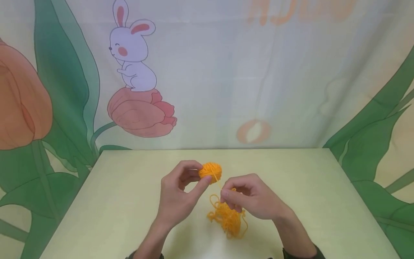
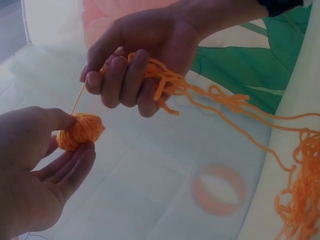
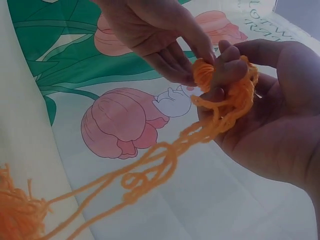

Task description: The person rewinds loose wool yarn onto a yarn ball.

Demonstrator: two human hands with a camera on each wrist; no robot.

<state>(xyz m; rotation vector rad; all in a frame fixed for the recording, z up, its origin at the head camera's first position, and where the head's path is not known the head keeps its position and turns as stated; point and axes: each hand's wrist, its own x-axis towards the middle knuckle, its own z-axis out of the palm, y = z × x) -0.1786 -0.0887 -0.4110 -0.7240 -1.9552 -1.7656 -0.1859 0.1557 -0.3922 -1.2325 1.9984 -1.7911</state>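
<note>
While the left hand (image 1: 174, 201) is pinching a small orange yarn ball (image 1: 211, 172) between thumb and fingers above the table (image 1: 123, 187), the right hand (image 1: 255, 201) is gripping a taut strand (image 2: 78, 97) running to it. The two hands are working near each other but apart. Loose yarn (image 2: 227, 99) is trailing from the right hand's curled fingers down to a tangle (image 1: 229, 219) lying on the table. Behind, the printed backdrop (image 1: 200, 72) is showing green lettering (image 3: 272, 14), partly reading "LOTW" and "RA", while pale orange letters (image 1: 284, 14) are appearing cut off, too incomplete to read.
</note>
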